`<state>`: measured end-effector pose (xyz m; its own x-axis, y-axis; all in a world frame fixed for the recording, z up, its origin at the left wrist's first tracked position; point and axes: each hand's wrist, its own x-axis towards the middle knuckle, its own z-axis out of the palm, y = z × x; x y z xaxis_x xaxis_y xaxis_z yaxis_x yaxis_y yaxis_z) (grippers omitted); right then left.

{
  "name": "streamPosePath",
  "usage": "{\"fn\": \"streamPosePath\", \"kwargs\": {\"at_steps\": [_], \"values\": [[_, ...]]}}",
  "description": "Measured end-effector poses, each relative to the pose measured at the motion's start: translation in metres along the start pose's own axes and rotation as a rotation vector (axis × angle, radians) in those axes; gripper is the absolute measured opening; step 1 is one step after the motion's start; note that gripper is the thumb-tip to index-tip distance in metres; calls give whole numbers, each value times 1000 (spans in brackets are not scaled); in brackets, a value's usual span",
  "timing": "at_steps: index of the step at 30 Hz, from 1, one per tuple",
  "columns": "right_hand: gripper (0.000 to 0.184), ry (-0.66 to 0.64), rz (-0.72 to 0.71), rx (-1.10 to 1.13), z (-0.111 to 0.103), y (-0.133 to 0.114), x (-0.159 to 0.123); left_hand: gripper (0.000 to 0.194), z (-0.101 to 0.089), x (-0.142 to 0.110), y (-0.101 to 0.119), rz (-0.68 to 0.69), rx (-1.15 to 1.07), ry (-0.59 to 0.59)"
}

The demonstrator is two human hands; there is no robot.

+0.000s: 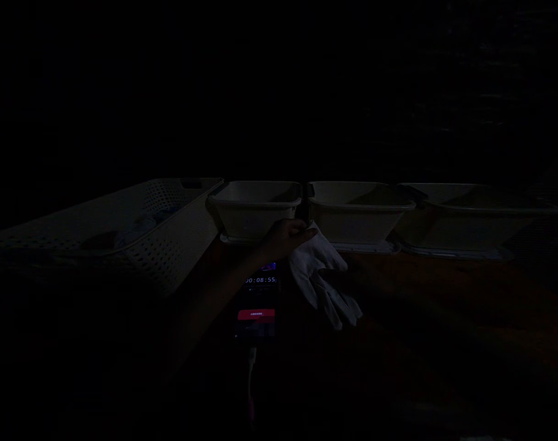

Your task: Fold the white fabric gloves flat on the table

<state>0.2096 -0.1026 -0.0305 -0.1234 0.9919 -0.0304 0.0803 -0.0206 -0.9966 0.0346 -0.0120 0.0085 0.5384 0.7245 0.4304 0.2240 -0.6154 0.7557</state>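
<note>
In the dim light, a pale cloth glove point(315, 263) hangs with its fingers pointing down and right. My left hand point(285, 236) is closed and pinches the glove's upper edge, in front of the gap between two white tubs. A dark shape that seems to be my right hand point(359, 275) reaches in from the right and overlaps the glove's right side. Its fingers are lost in shadow, so its grip does not show. Below my left forearm lies a phone point(256, 327) with a lit timer on its screen, partly covered by that arm.
Several white tubs stand in a row: a left tub point(255, 220), a middle tub point(359, 223) and a right tub point(462, 229). On the left is a large perforated basket point(182, 245) with dim items inside. A cable point(250, 373) runs from the phone over the dark brown table point(444, 294).
</note>
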Motion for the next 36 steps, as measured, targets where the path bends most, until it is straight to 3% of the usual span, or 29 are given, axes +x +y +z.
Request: {"fn": "streamPosePath", "kwargs": {"at_steps": [4,9,12,20,28,36], "values": [[41,28,4,11,1,0,-1,34,-1,1,-4,11,89,19],[44,160,-36,-48,-2,-1,4,29,-4,6,-16,5,103,155],[42,168,-82,-72,-7,2,9,28,-6,7,-18,17,102,208],[39,243,-208,-120,-17,4,11,28,-7,9,-21,24,113,257],[45,386,-331,-617,-27,-9,9,26,-5,8,-22,2,124,272],[41,391,-361,-1000,-51,-11,23,24,-8,9,-25,27,143,284]]}}
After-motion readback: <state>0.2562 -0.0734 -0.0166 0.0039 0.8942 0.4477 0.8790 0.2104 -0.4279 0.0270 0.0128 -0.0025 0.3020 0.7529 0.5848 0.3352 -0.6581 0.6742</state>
